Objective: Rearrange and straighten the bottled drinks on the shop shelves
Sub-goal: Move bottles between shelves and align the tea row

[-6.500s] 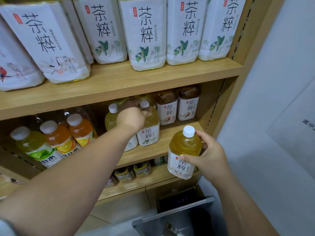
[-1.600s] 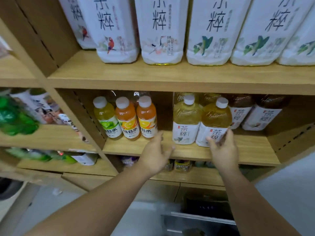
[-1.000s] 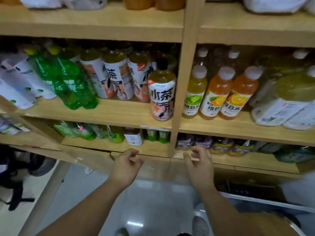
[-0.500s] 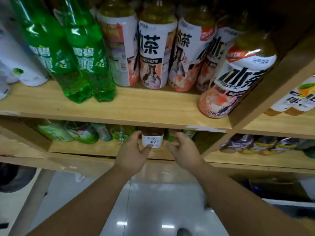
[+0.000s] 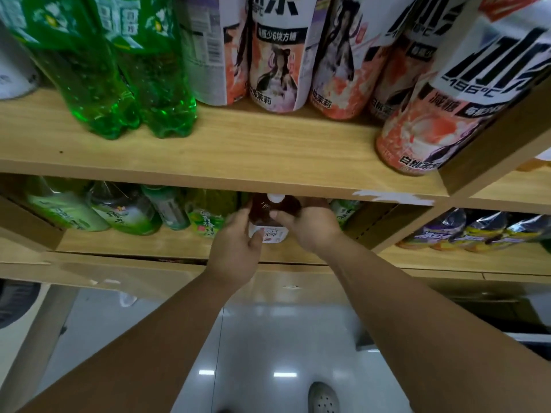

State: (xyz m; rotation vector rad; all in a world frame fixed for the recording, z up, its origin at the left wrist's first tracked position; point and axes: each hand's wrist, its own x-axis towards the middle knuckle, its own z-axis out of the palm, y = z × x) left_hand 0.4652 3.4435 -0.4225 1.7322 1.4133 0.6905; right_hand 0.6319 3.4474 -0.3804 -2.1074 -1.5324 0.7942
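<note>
A small brown tea bottle (image 5: 269, 217) with a white cap and white label stands on the low shelf (image 5: 134, 244), among green tea bottles (image 5: 125, 214). My left hand (image 5: 238, 247) curls round its left side, thumb on the label. My right hand (image 5: 308, 223) grips its right side, thumb on the bottle's shoulder. The bottle's far side is hidden by my fingers and the shelf board above.
The shelf above (image 5: 238, 150) carries green soda bottles (image 5: 119, 70) and peach-labelled tea bottles (image 5: 278, 52), one (image 5: 441, 108) at the front right beside an upright divider (image 5: 492, 150). Purple and yellow bottles (image 5: 477, 231) lie low on the right. A glossy floor and a shoe (image 5: 323, 397) lie below.
The view has dropped closer to the low shelf. Both hands have reached in from just in front of the brown bottle and now hold it on both sides.
</note>
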